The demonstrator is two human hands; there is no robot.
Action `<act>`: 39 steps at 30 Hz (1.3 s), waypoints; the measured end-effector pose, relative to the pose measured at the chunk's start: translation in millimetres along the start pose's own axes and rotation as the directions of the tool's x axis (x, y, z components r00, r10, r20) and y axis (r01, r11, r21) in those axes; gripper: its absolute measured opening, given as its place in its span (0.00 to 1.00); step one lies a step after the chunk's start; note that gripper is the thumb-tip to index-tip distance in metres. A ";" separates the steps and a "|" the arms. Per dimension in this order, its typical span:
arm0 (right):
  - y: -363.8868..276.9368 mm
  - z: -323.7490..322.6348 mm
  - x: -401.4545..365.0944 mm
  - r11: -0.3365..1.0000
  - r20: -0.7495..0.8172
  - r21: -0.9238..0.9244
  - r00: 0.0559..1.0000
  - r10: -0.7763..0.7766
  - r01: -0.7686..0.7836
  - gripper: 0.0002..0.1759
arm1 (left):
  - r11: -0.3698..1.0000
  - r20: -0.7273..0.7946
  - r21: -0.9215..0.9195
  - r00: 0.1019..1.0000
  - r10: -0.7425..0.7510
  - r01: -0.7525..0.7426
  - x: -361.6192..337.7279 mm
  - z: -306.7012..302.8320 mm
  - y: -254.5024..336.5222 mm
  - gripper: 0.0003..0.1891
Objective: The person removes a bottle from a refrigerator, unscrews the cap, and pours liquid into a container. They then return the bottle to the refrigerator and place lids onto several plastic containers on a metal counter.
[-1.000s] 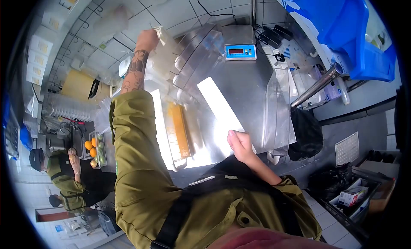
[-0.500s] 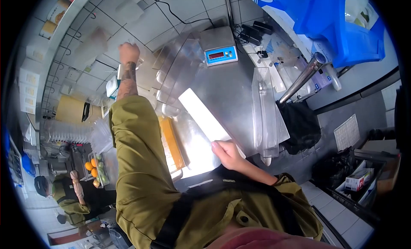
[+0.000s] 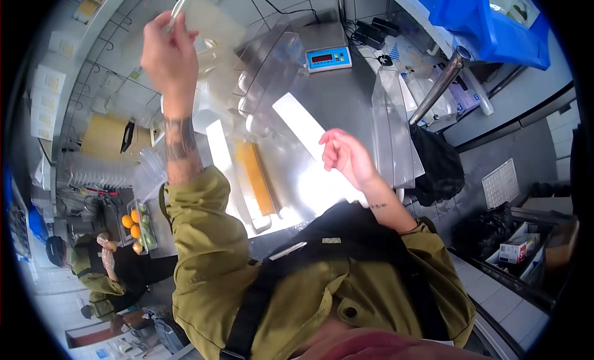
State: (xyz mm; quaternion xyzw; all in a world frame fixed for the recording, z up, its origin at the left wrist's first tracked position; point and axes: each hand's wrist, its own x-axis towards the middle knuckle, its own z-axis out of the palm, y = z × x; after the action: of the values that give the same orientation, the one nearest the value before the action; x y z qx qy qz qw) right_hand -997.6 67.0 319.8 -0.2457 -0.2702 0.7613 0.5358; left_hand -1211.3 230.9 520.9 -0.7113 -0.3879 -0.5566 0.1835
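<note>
Raised at the upper left, my left hand [image 3: 170, 54] pinches a pale translucent plastic piece [image 3: 213, 17], flat-looking and see-through. My right hand [image 3: 349, 161] hovers by a long white strip [image 3: 300, 115] on the steel table [image 3: 346, 94]; its fingers are loosely curled and apart, overlapping the strip's lower part in this view. Between my arms lies a long orange-yellow block [image 3: 255, 174]. Left of the block is another long white piece [image 3: 219, 146]. Clear plastic panels [image 3: 269, 60] stand behind, toward the tiled wall.
A blue digital scale [image 3: 328, 59] sits at the back of the table. Along the right edge runs a long clear plastic trough [image 3: 393, 131]. Blue bins [image 3: 482, 35] hang at upper right. A co-worker [image 3: 93, 261] stands far left near a tray of oranges [image 3: 130, 222].
My left hand has come up and nearer from the wall, now with the translucent piece in it. My right hand has let go of the white strip and risen.
</note>
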 end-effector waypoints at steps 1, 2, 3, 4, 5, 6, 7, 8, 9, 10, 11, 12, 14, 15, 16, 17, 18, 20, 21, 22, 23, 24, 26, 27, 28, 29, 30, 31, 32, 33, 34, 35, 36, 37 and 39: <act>-2.8 4.1 -3.2 1.000 -0.008 -0.031 1.000 -0.006 0.006 0.19 | 0.999 0.030 -0.015 0.999 -0.032 0.032 -2.2 0.4 -8.8 0.11; -4.1 4.0 -8.0 0.999 0.005 -0.039 1.000 -0.024 0.024 0.20 | 0.998 0.058 -0.030 0.996 -0.061 0.063 -1.6 7.0 -26.6 0.10; -3.2 4.9 -16.1 0.998 -0.009 -0.049 0.999 -0.031 0.031 0.20 | 0.995 0.085 -0.045 0.993 -0.087 0.091 -2.3 9.5 -38.3 0.10; -1.8 6.1 -24.6 0.997 -0.022 -0.058 0.999 -0.043 0.041 0.20 | 0.993 0.102 -0.042 0.989 -0.106 0.111 -7.1 8.3 -47.2 0.09; -1.6 6.4 -31.6 0.996 -0.034 -0.065 0.998 -0.060 0.057 0.21 | 0.991 0.066 -0.113 0.996 -0.068 0.075 -15.6 7.4 -48.2 0.09; -0.5 1.4 -36.6 0.998 -0.033 -0.043 0.998 -0.056 0.055 0.22 | 0.982 0.027 -0.186 0.999 -0.024 0.028 -23.8 8.2 -45.1 0.08; 4.7 -4.0 -41.9 0.999 -0.036 -0.017 0.998 -0.051 0.050 0.24 | 0.966 -0.010 -0.258 1.000 0.016 -0.018 -30.0 6.2 -41.9 0.08; 9.1 -6.3 -47.4 0.999 -0.043 0.010 0.998 -0.040 0.040 0.25 | 0.944 -0.020 -0.321 0.997 0.071 -0.074 -39.2 0.9 -26.5 0.08; 9.3 -2.3 -50.6 0.996 -0.055 0.082 0.998 -0.018 0.023 0.27 | 0.915 -0.032 -0.383 0.992 0.123 -0.126 -53.1 -5.4 -4.6 0.08; 6.1 4.5 -52.2 0.988 -0.065 0.154 0.998 0.002 0.008 0.30 | 0.910 -0.025 -0.349 0.973 0.229 -0.223 -70.1 -11.0 15.2 0.09; 1.1 9.4 -54.1 0.974 -0.075 0.226 0.997 0.024 -0.006 0.33 | 0.893 -0.014 -0.318 0.943 0.332 -0.319 -88.6 -16.7 37.6 0.10; -3.7 12.1 -57.4 0.943 -0.017 0.333 1.000 0.011 -0.004 0.34 | 0.845 0.043 -0.315 0.883 0.467 -0.431 -103.6 -28.8 66.7 0.12; -18.3 16.5 -65.2 0.848 0.088 0.529 0.995 -0.044 -0.009 0.37 | 0.819 0.602 -0.571 0.646 0.469 -0.063 -137.5 -49.5 109.4 0.12; -26.7 25.5 -70.6 0.810 0.015 0.575 0.989 -0.149 0.113 0.38 | 0.584 0.277 -0.760 0.670 0.689 -0.285 -170.8 -32.4 111.5 0.08; -29.4 17.3 -75.6 0.812 -0.026 0.558 0.982 -0.188 0.171 0.36 | 0.547 0.206 -0.785 0.712 0.671 -0.289 -190.7 -23.9 129.5 0.05; -33.4 3.4 -82.5 0.812 -0.066 0.538 0.972 -0.226 0.226 0.34 | 0.511 0.135 -0.808 0.752 0.645 -0.294 -203.8 -19.0 148.2 0.03; -32.9 -15.3 -89.1 0.814 -0.112 0.521 0.966 -0.235 0.258 0.31 | 0.486 0.154 -0.824 0.712 0.685 -0.290 -208.6 -13.4 160.5 0.02; -41.9 -28.4 -104.7 0.915 -0.316 0.271 0.925 -0.209 0.299 0.25 | 0.446 0.188 -0.851 0.631 0.753 -0.278 -215.0 -4.5 176.1 0.02; -50.6 -34.2 -111.3 0.978 -0.451 0.033 0.876 -0.171 0.208 0.28 | 0.447 0.239 -0.856 0.567 0.788 -0.260 -215.0 -0.9 176.8 0.02; -53.9 -39.6 -108.1 0.952 -0.543 -0.287 0.800 -0.256 0.110 0.30 | 0.453 0.291 -0.859 0.500 0.815 -0.238 -213.4 3.5 175.0 0.03; -56.0 -48.7 -102.5 0.827 -0.590 -0.561 0.720 -0.364 -0.041 0.34 | 0.461 0.341 -0.861 0.430 0.836 -0.213 -211.2 8.7 172.1 0.04; -52.0 -62.1 -93.9 0.521 -0.454 -0.846 0.667 -0.591 -0.114 0.40 | 0.493 0.400 -0.861 0.429 0.810 -0.128 -204.2 20.8 163.7 0.04; -57.5 -68.3 -87.6 0.121 -0.365 -0.909 0.621 -0.694 -0.399 0.46 | 0.649 0.537 -0.756 0.648 0.541 0.086 -195.5 56.8 147.5 0.06; -59.5 -63.7 -82.9 -0.007 -0.360 -0.856 0.605 -0.710 -0.517 0.46 | 0.694 0.661 -0.680 0.608 0.439 0.238 -173.3 71.7 140.6 0.09; -58.5 -59.7 -76.8 -0.033 -0.410 -0.810 0.606 -0.681 -0.585 0.46 | 0.674 0.708 -0.643 0.619 0.340 0.364 -164.4 96.1 130.2 0.10; -58.5 -55.6 -69.5 -0.062 -0.458 -0.760 0.602 -0.654 -0.646 0.46 | 0.779 0.755 -0.548 0.581 0.304 0.304 -155.2 118.7 116.7 0.10; -60.1 -53.9 -64.5 -0.095 -0.504 -0.706 0.592 -0.629 -0.702 0.46 | 0.793 0.762 -0.518 0.594 0.258 0.320 -155.5 147.3 102.9 0.13; -53.6 -62.7 -61.4 -0.133 -0.484 -0.706 0.611 -0.627 -0.696 0.44 | 0.836 0.822 -0.430 0.531 0.207 0.340 -144.9 162.2 98.4 0.16; -50.8 -65.0 -60.8 -0.146 -0.493 -0.700 0.621 -0.609 -0.699 0.44 | 0.856 0.831 -0.399 0.525 0.185 0.329 -145.6 184.3 91.2 0.17; -48.6 -65.2 -59.8 -0.158 -0.503 -0.694 0.630 -0.592 -0.702 0.44 | 0.875 0.839 -0.366 0.519 0.163 0.316 -147.2 203.3 87.1 0.18; -47.5 -65.7 -56.7 -0.155 -0.508 -0.688 0.624 -0.594 -0.709 0.44 | 0.883 0.848 -0.353 0.504 0.163 0.310 -149.4 223.3 83.7 0.18; -45.9 -65.6 -54.3 -0.154 -0.514 -0.681 0.618 -0.594 -0.716 0.44 | 0.890 0.858 -0.340 0.489 0.160 0.306 -149.2 236.3 86.2 0.19; -44.6 -65.2 -52.5 -0.155 -0.521 -0.674 0.614 -0.593 -0.722 0.44 | 0.896 0.868 -0.324 0.472 0.154 0.304 -150.5 248.4 89.2 0.19; -43.8 -64.6 -50.3 -0.152 -0.524 -0.676 0.615 -0.589 -0.721 0.44 | 0.881 0.884 -0.317 0.445 0.140 0.352 -151.5 260.3 92.3 0.20; -41.9 -62.8 -45.3 -0.141 -0.530 -0.681 0.616 -0.583 -0.719 0.44 | 0.846 0.914 -0.298 0.387 0.119 0.443 -152.7 282.6 101.0 0.21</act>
State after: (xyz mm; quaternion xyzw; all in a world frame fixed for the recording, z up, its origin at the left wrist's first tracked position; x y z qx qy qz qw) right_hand -913.6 45.0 305.9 -0.8720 -0.4568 0.1022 0.1433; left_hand -963.4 309.9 307.1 -0.8739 -0.3359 -0.1724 -0.3063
